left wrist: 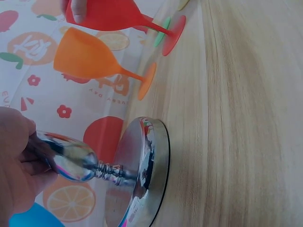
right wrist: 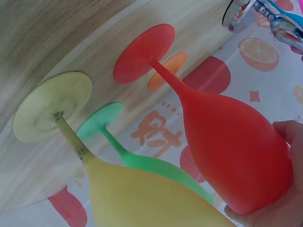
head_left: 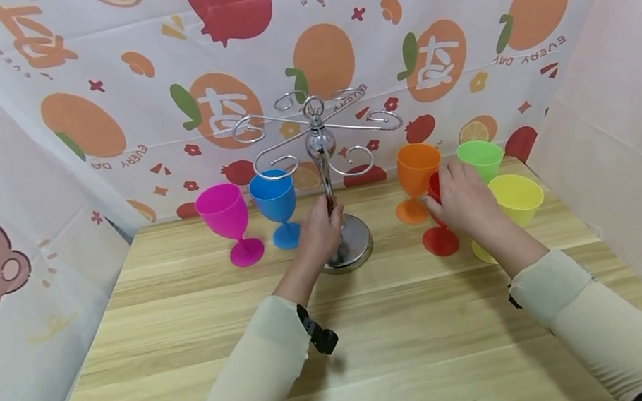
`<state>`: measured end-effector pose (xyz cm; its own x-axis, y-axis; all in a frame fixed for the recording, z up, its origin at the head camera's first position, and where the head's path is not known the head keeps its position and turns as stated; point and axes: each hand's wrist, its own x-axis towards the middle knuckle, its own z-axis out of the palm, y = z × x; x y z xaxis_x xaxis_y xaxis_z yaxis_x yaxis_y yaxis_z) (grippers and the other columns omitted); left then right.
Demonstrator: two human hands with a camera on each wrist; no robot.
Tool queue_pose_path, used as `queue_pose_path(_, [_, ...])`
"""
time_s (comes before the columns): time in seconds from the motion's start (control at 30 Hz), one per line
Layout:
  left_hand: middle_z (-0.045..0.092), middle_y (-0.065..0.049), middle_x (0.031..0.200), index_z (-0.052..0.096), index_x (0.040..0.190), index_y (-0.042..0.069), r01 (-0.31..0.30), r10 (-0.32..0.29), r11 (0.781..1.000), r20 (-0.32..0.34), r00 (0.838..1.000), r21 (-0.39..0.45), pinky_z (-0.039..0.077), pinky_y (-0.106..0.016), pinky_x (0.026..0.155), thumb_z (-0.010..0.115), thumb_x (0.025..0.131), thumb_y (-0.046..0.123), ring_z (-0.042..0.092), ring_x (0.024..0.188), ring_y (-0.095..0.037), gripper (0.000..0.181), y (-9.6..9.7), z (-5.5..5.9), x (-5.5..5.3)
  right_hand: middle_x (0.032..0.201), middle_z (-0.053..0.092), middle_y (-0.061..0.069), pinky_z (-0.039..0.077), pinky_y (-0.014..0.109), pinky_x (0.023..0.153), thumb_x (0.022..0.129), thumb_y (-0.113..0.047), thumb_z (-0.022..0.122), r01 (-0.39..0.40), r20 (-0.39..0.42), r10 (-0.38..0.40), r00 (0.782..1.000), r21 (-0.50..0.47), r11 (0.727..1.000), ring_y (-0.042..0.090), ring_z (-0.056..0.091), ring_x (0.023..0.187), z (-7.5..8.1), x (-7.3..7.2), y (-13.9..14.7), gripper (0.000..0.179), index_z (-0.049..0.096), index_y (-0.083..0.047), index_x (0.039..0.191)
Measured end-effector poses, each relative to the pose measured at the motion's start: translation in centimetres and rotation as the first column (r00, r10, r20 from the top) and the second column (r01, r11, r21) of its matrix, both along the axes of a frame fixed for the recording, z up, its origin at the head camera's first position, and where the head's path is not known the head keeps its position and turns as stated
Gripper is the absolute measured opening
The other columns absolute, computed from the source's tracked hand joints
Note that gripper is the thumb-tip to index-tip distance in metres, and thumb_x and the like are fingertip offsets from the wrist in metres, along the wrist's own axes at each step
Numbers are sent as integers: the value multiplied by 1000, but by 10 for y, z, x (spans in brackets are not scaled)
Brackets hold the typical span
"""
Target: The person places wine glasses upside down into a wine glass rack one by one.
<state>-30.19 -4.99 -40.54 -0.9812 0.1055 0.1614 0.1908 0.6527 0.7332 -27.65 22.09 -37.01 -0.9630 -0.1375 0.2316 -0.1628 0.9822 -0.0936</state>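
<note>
My left hand [head_left: 318, 229] grips the post of a chrome rack [head_left: 321, 147] with several curled arms and a round base [left wrist: 142, 175]. In the right wrist view, the fingers and thumb of my right hand [head_left: 464, 197] hold a red goblet [right wrist: 232, 146] by its bowl near the rim. That goblet stands upright, its foot at the tabletop. Around it are an orange goblet [head_left: 419, 169], a green goblet [head_left: 481, 158] and a yellow goblet [head_left: 517, 198]. To the left of the rack stand a blue goblet [head_left: 274, 201] and a magenta goblet [head_left: 225, 217].
All of this stands toward the back of a wooden table [head_left: 388, 361]. A fruit-printed cloth [head_left: 264, 24] hangs right behind it. Pale cloth [head_left: 1, 285] with a bear print covers the left side, and a plain pale sheet [head_left: 632, 102] hangs on the right.
</note>
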Motion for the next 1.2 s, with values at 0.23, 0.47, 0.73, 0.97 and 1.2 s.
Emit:
queue_pose_path(0.23, [61, -5, 96, 54, 112, 10, 4, -4, 1000, -15, 1000, -14, 52, -34, 68, 50, 104, 28, 58, 83, -22, 19, -2, 0, 2, 128, 41, 27, 40, 51, 105, 93, -41, 58, -3, -28, 3, 1000, 13, 1000, 41, 38, 118, -1, -1, 0, 74, 36, 14, 137])
queue_pose_path(0.47, [62, -6, 97, 53, 112, 10, 10, -11, 999, -23, 1000, -37, 52, -36, 70, 50, 104, 28, 58, 84, -23, 20, -3, 1, 5, 124, 43, 27, 41, 51, 103, 92, -39, 58, -8, -65, 9, 998, 19, 1000, 40, 40, 114, -3, -3, 1, 71, 39, 13, 135])
queue_pose_path(0.73, [63, -8, 97, 55, 110, 8, 8, -12, 998, -66, 998, -59, 53, -37, 70, 51, 103, 26, 60, 83, -23, 20, -5, 0, 8, 121, 44, 26, 41, 51, 101, 92, -37, 57, -19, -92, 21, 995, 27, 999, 40, 41, 110, -6, -4, 0, 67, 41, 14, 133])
queue_pose_path(0.97, [62, -6, 97, 54, 111, 9, 8, -9, 999, -30, 1000, -51, 53, -34, 67, 51, 103, 28, 59, 82, -22, 20, -5, -3, 10, 124, 43, 27, 40, 52, 102, 92, -37, 58, -18, -68, 20, 997, 32, 999, 41, 39, 112, -7, -3, 0, 69, 40, 15, 133])
queue_pose_path(1.2, [61, -5, 96, 54, 111, 10, 14, -15, 999, -22, 1000, -51, 52, -31, 64, 50, 104, 29, 58, 80, -20, 21, -4, -3, 12, 126, 42, 27, 40, 52, 102, 91, -37, 59, -18, -58, 18, 998, 11, 1000, 41, 38, 114, -5, 1, 0, 68, 41, 13, 133])
